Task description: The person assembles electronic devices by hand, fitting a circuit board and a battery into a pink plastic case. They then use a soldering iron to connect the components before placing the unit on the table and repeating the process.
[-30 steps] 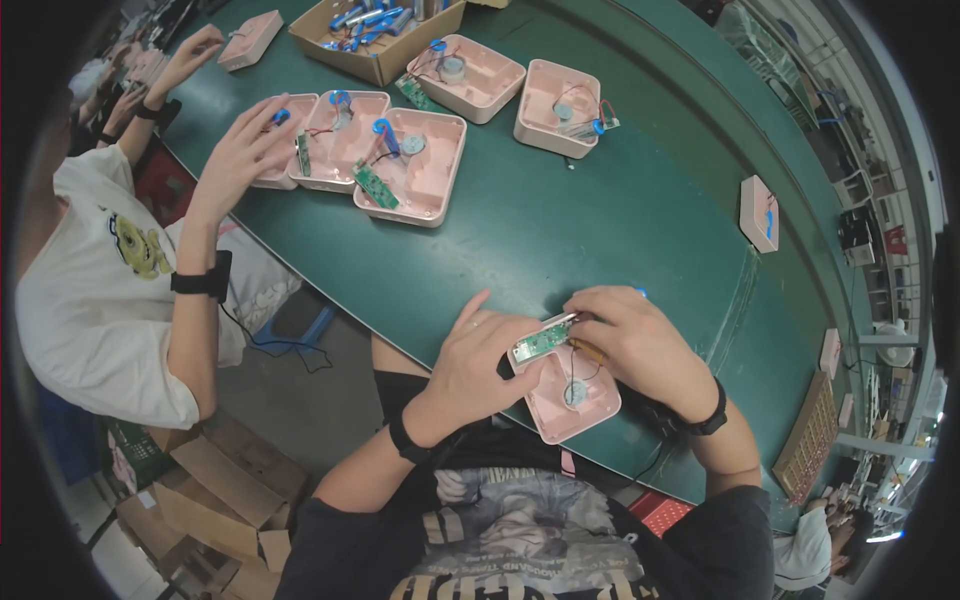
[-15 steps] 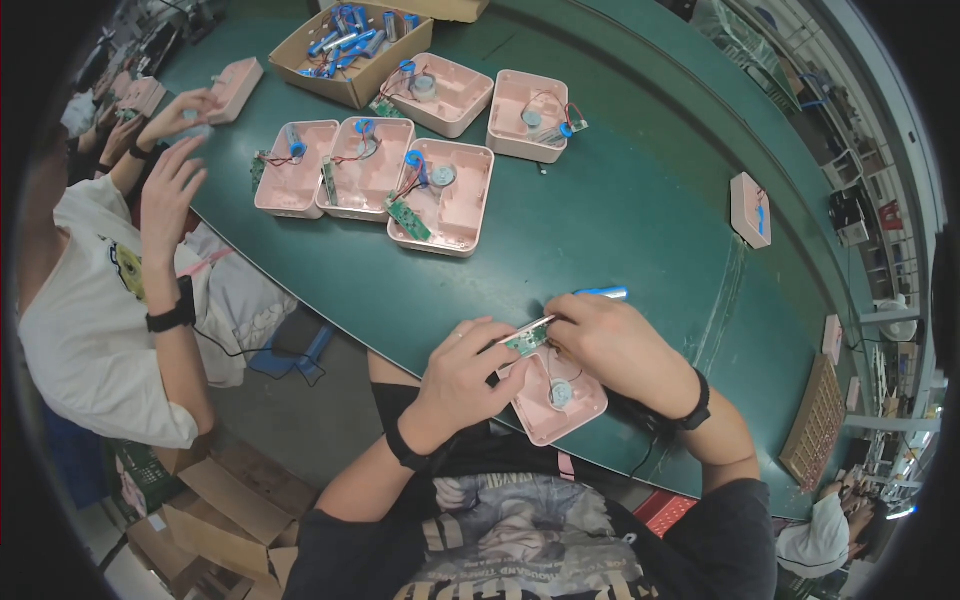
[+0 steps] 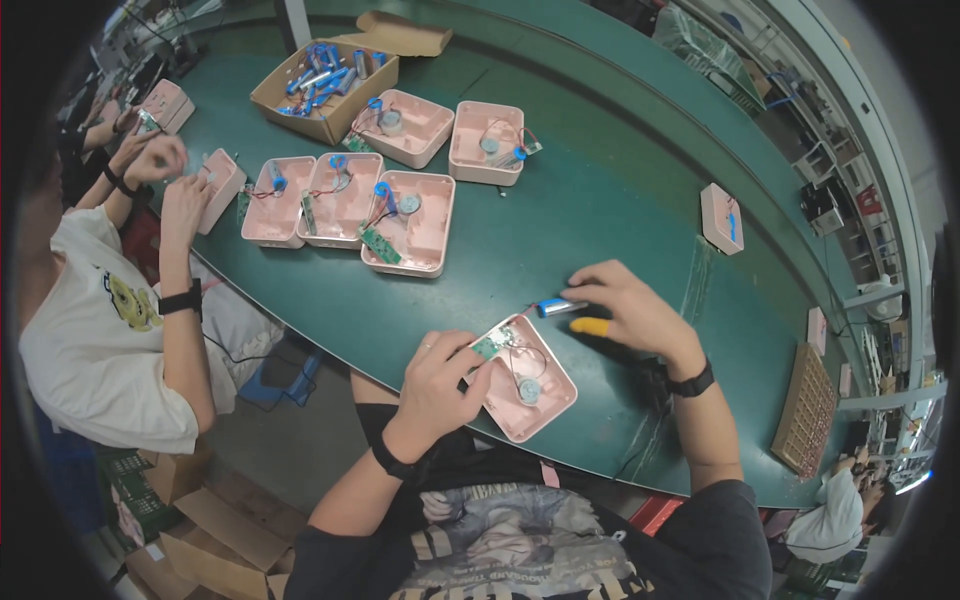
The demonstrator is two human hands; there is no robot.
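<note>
A pink plastic housing [image 3: 545,405] lies tilted at the table's near edge, with a round grey disc [image 3: 528,391] and thin wires inside. My left hand [image 3: 440,380] grips a green circuit board [image 3: 492,344] between thumb and fingers, over the housing's upper left corner. Just beyond the housing lies a blue cylindrical battery [image 3: 556,307] with wires at its left end. My right hand [image 3: 630,312] hovers at the battery's right end, fingers apart, the thumb in a yellow finger cover. Its fingertips are close to the battery; whether they touch it I cannot tell.
Several pink housings [image 3: 408,225] with boards and batteries stand at the far left, before a cardboard box [image 3: 325,125] of blue batteries. Another housing [image 3: 722,218] and a gridded tray [image 3: 806,412] lie to the right. A co-worker's hands [image 3: 185,200] work at the left edge.
My right hand has left the circuit board and opened beside the battery. The battery now lies nearer the housing's far corner. My left hand stays on the board. The view has shifted slightly.
</note>
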